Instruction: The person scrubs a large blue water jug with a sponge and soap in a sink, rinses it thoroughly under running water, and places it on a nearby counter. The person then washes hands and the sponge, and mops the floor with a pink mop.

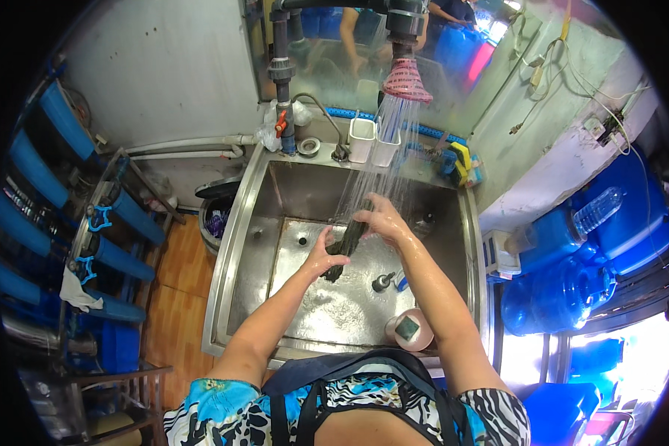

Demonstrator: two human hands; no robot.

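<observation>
Under running water (pixel 395 130), my left hand (pixel 324 255) and right hand (pixel 384 220) grip a dark bundle (pixel 351 236) near and far, its rinsing apparently underway, unfinished.

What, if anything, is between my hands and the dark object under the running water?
Nothing solid that I can see. The left hand is at the lower part of the dark object, the right hand at its upper end. Only water falls there, from the pink-covered spout.
</observation>
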